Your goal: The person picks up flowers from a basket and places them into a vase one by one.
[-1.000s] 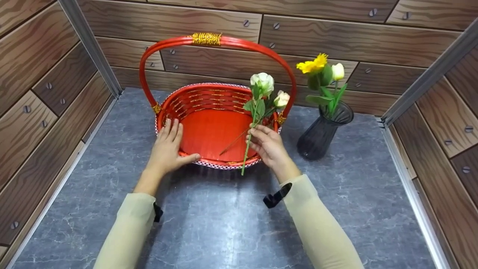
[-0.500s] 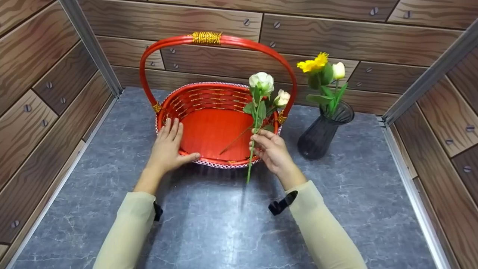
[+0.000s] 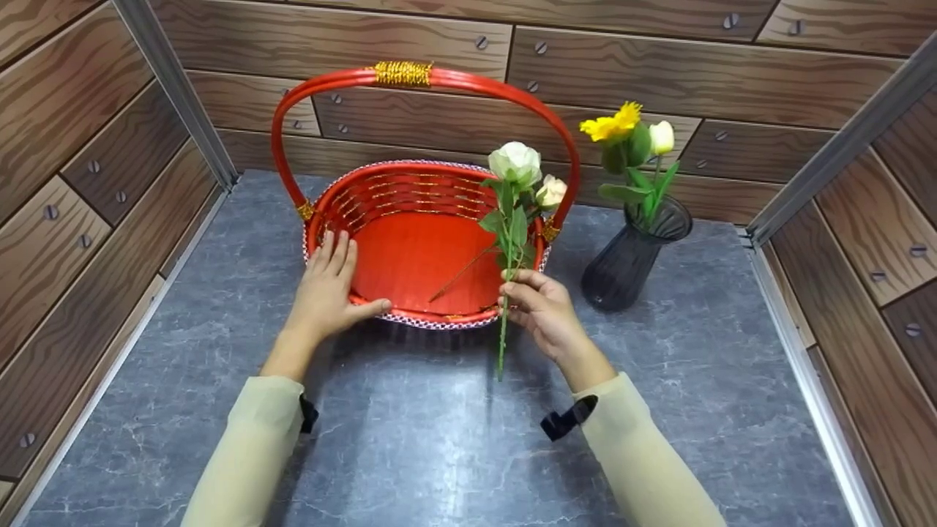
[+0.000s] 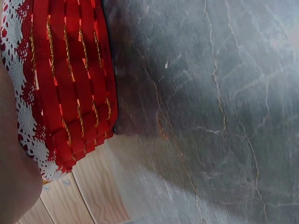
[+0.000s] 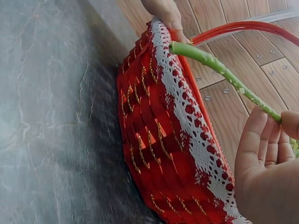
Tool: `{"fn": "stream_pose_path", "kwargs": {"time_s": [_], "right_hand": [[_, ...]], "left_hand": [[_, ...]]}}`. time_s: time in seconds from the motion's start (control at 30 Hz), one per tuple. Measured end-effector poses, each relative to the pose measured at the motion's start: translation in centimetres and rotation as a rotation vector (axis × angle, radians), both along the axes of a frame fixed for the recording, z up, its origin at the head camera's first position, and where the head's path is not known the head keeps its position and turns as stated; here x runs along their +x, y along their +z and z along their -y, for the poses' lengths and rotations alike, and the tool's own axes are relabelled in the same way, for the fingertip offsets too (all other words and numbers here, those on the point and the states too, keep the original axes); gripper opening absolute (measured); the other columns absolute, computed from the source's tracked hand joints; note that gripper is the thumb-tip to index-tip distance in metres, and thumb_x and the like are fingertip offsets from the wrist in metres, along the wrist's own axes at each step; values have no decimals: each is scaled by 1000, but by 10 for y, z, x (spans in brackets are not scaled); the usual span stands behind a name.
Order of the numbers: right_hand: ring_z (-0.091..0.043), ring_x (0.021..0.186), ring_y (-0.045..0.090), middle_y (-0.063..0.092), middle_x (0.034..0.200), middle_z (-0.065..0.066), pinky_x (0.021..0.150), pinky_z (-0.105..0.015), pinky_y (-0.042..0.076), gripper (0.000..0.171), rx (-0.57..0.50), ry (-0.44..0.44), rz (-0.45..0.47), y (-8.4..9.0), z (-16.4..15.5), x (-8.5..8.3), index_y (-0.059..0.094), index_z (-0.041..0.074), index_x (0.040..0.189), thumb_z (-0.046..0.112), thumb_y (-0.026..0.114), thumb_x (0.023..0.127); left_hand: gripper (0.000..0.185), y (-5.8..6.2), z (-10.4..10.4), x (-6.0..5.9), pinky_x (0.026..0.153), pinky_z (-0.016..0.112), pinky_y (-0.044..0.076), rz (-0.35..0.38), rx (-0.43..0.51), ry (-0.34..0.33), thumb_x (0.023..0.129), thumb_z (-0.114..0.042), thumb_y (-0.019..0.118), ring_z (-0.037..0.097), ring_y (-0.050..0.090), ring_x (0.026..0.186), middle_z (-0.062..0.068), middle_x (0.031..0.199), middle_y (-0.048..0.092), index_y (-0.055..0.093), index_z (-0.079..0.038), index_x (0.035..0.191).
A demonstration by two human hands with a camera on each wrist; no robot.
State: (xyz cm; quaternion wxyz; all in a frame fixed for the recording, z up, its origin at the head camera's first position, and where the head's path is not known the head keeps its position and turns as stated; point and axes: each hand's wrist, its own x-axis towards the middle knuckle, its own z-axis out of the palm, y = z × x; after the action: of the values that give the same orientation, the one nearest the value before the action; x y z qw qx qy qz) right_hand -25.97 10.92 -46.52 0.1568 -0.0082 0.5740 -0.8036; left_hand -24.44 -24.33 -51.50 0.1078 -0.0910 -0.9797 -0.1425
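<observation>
We see a red basket (image 3: 417, 256) with thin gold threads woven in its wall, a white lace pattern along the rim and gold wrapping on the handle. The rose (image 3: 517, 162) is cream-white with a green stem. The vase (image 3: 628, 263) is dark smoky grey, holding a yellow flower (image 3: 612, 126). The table (image 3: 439, 424) is grey marble with pale veins.

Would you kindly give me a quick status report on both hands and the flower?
Left hand flat on basket rim. Right hand pinching white rose stem, bloom upright. Basket handle arches overhead.
</observation>
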Motion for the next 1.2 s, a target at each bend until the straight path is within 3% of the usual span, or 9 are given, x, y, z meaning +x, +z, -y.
{"fn": "stream_pose_path", "kwargs": {"time_s": [0.53,0.77,1.0,1.2], "right_hand": [[-19,73,68,67,85,-10,63,-28,59,15,14,-2,-114,-12,-17,13,64,-4,105,-7,63,91],[-21,73,68,67,85,-12,64,-30,60,21,39,-23,-149,-16,-24,15,58,-15,110,-9,63,91],[-20,74,69,67,86,-11,68,-31,61,11,60,-35,-179,-14,-32,20,65,-3,101,-7,64,90],[-22,74,70,68,87,-13,72,-35,61,12,26,-67,-183,-12,-39,23,65,-6,101,-10,62,90]], "left_hand": [[118,-1,1,1,124,51,6,-1,-3,-4,80,-79,57,38,0,154,17,166,7,17,0,157],[117,1,1,2,124,52,5,5,-2,0,80,-79,56,38,1,154,17,166,7,17,0,157],[119,1,1,1,124,52,4,12,-13,1,80,-80,56,37,-2,154,18,166,8,17,0,157],[118,0,1,1,124,51,4,15,-17,2,80,-80,55,37,-1,154,18,166,8,17,0,157]]}}
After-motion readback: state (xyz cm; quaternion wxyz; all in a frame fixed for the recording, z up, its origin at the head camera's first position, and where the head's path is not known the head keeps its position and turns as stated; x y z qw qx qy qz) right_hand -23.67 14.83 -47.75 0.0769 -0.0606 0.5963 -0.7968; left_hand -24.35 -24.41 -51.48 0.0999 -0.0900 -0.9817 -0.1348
